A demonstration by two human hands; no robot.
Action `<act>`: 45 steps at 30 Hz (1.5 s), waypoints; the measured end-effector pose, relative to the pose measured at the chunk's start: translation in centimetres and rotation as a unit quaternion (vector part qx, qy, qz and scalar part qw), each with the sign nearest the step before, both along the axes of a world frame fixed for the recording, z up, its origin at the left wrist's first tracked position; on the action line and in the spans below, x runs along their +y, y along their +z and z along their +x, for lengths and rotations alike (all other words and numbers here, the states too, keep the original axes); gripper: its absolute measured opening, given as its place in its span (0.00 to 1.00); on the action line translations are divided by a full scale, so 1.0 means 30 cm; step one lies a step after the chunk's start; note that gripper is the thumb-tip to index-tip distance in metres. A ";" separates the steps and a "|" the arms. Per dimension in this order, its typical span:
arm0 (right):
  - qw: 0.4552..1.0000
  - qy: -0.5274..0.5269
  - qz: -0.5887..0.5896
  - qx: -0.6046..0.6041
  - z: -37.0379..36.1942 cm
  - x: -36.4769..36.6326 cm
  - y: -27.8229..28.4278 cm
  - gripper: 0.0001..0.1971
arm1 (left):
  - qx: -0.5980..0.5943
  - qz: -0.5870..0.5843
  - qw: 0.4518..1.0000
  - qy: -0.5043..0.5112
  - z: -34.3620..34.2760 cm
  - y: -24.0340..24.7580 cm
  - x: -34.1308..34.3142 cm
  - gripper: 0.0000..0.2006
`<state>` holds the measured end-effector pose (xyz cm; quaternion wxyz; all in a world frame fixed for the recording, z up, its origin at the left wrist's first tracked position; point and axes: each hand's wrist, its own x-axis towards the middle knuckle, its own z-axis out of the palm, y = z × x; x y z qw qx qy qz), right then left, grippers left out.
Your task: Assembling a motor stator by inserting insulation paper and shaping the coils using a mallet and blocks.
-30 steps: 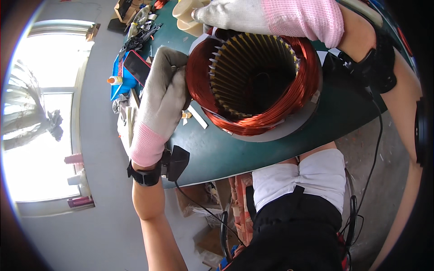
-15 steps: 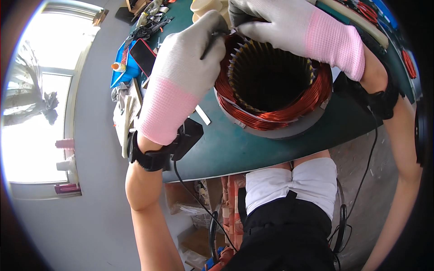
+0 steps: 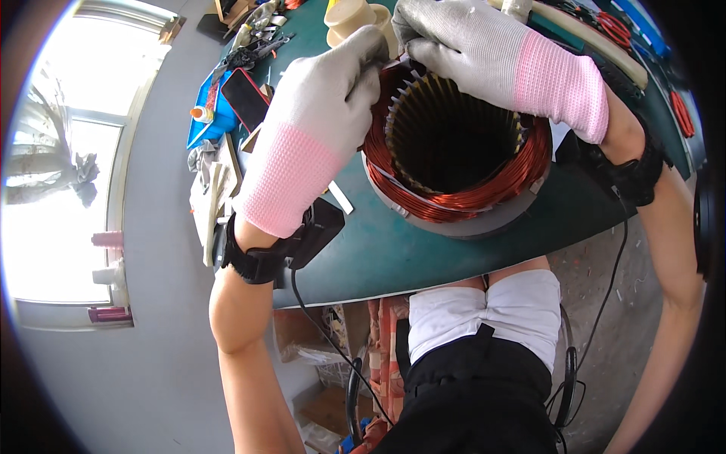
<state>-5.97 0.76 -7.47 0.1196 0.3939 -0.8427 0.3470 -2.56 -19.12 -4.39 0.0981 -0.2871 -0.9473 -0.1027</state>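
A motor stator (image 3: 463,206) stands on the green table, its slotted bore facing up and reddish copper wire coils ringing the top. White lacing cord runs along the near coils. My left hand (image 3: 333,94), in a white glove with pink cuff and grey fingertips, is closed at the stator's far left rim. Close beside it, my right hand (image 3: 469,53), gloved alike, has its fingers bent and pressed together over the far rim. The fingertips nearly meet there. Whatever they pinch is hidden by the gloves.
Cream spools (image 3: 349,21) stand just beyond my hands. At left lie a phone (image 3: 243,98), a blue tray (image 3: 221,127) with a small bottle (image 3: 201,114), and cloths. A white strip (image 3: 341,197) lies by my left wrist. Red-handled tools (image 3: 614,29) are at far right.
My right hand has shifted slightly to the right and its fingers have drawn closer together. My left hand stays near the same rim spot, a little lower. The view has moved slightly.
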 end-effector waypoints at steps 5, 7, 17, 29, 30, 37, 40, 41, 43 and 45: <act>0.997 0.002 -0.077 -0.031 0.002 0.017 -0.010 0.08 | -0.009 0.101 0.995 -0.022 0.013 -0.008 0.002 0.09; 0.995 -0.029 -0.055 -0.074 0.020 0.007 0.022 0.08 | -0.038 0.091 0.995 0.001 0.022 0.004 0.001 0.10; 0.997 -0.035 0.042 -0.063 0.010 0.007 0.020 0.10 | -0.047 0.072 0.996 0.028 0.035 -0.004 -0.010 0.10; 0.970 0.191 0.109 -0.102 -0.091 0.026 0.089 0.16 | -0.166 0.089 0.982 0.009 0.003 0.064 0.001 0.10; 0.960 0.202 0.145 -0.129 -0.103 0.037 0.112 0.17 | -0.204 0.116 0.972 0.005 -0.007 0.053 -0.012 0.10; 0.970 0.162 0.028 -0.182 -0.155 -0.082 -0.010 0.20 | -0.197 0.305 0.931 0.047 0.044 -0.004 -0.041 0.08; 0.961 0.188 -0.009 -0.204 -0.137 -0.044 -0.024 0.20 | -0.220 0.309 0.923 0.058 0.058 -0.020 -0.040 0.08; 0.956 0.199 -0.019 -0.216 -0.141 -0.022 -0.016 0.20 | -0.235 0.323 0.915 0.045 0.055 -0.020 -0.041 0.09; 0.946 0.214 -0.034 -0.239 -0.125 -0.003 -0.015 0.20 | -0.220 0.335 0.915 0.052 0.069 -0.039 -0.050 0.09; 0.939 0.226 -0.053 -0.254 -0.117 0.017 -0.005 0.19 | -0.229 0.379 0.895 0.062 0.077 -0.053 -0.052 0.10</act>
